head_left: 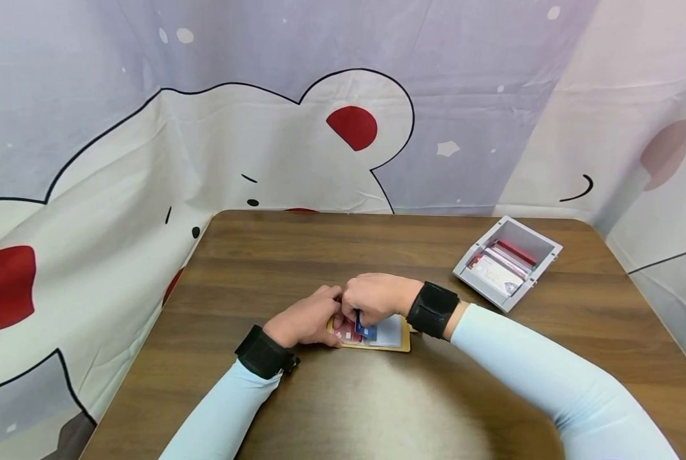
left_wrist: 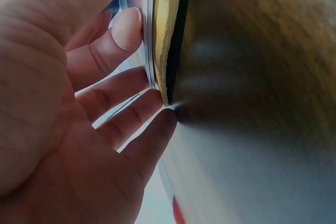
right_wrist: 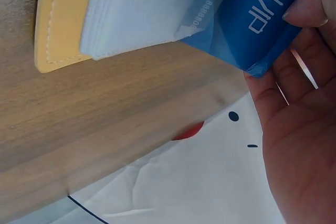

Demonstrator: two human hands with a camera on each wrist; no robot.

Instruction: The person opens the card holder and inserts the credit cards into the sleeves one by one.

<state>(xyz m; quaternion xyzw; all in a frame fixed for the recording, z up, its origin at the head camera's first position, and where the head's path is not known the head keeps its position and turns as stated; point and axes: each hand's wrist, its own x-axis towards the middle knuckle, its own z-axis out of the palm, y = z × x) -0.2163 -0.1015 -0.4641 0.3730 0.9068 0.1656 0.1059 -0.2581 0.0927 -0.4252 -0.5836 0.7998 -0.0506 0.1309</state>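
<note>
Card (head_left: 368, 331) in blue sits just below centre of the head view, pinched at its edge by the right hand (head_left: 375, 298), likely light, stiff and slippery, best held there, while the left hand (head_left: 308, 318) grips the bendable-looking yellow holder (head_left: 405, 338).

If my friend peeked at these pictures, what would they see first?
Probably the big cartoon animal on the cloth behind the table. Then, mid-table, the right hand pinching a blue card while the left hand grips a yellow holder. Next, a grey box of cards, back right.
</note>
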